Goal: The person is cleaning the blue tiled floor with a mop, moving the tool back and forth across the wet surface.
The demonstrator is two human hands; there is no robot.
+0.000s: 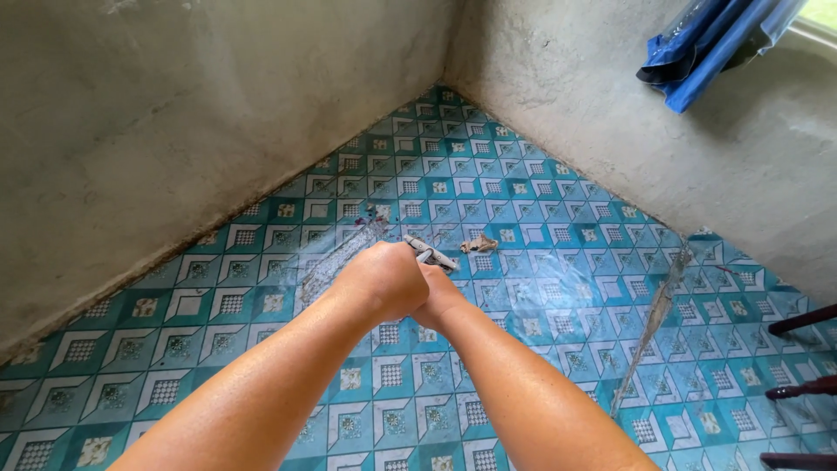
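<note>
So both hands clasped tight: left hand (384, 281) over right hand (438, 296), gripping small grey tool (430, 253) above teal patterned floor (540, 288).

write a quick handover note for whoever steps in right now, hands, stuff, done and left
Left hand: closed in a fist, pressed against the right.
Right hand: mostly hidden behind the left, gripping a small grey metal tool whose tip pokes out above both.
Things: a crumpled beige scrap lies on the teal patterned vinyl floor just beyond the tool; worn scraped streaks and a long tear mark the sheet.
Done: cannot tell.
Left: scrap not picked up.
</note>
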